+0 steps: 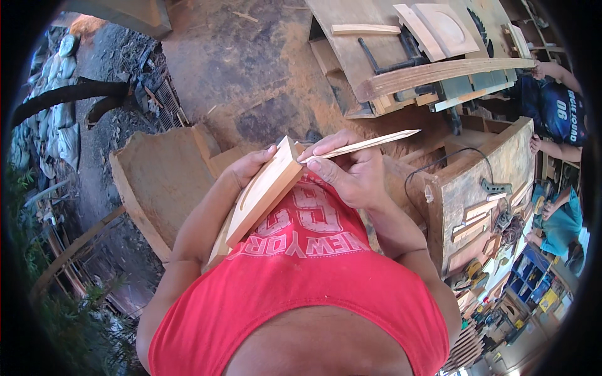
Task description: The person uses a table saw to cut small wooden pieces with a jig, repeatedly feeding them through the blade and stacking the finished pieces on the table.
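Left hand [249, 167] holds board [266, 199]; right hand [355, 177] pinches stick [375, 142]

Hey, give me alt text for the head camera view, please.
A person's left hand grips a wooden board while the right hand holds a thin, pointed wooden stick near its upper end. Below is the person's red sleeveless shirt; at right are a wooden workbench and two other people.

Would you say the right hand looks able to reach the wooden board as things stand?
Likely yes: the right hand is beside the upper end of the wooden board, with nothing visibly in the way. Its grip on a pointed wooden stick may limit it, though. The left hand holds the board.
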Available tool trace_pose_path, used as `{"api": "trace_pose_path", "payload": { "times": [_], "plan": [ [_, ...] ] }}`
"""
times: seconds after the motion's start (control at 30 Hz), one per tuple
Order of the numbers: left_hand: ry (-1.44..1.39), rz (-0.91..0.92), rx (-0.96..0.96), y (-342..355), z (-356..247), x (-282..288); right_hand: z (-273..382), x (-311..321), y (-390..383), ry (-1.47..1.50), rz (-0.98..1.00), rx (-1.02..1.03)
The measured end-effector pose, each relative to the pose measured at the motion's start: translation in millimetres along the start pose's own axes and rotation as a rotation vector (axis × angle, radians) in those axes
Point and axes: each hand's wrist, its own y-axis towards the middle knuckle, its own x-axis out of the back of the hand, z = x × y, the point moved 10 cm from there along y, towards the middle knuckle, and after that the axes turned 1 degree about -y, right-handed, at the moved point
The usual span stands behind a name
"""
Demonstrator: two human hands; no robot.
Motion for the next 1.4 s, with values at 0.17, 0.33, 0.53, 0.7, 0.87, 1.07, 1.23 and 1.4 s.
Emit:
{"api": "trace_pose_path", "payload": {
  "times": [0.17,0.33,0.53,0.7,0.87,1.07,1.23,1.4],
  "plan": [
    [0.021,-0.075,-0.05,11,-7,2,9,4,13,-0.066,0.028,0.049],
    [-0.042,0.054,-0.119,9,-29,7,10,3,44,0.442,0.06,0.016],
    [0.002,-0.194,-0.666,-82,-202,70,18,-23,80,0.668,0.394,0.036],
    [-0.152,0.348,-1.016,-197,-424,101,-78,-68,157,0.48,0.254,-0.127],
    [-0.374,0.17,-1.308,-177,-527,183,-53,-126,290,0.25,-0.064,0.196],
    [-0.661,-0.445,-1.077,-122,-535,137,-7,-182,450,0.224,-0.38,0.602],
    [-0.552,-0.176,-1.015,-138,-616,94,9,-173,534,0.048,-0.52,0.7],
    [-0.375,-0.215,-1.082,-137,-706,50,1,-134,604,0.233,-0.773,0.566]
  ]
}}
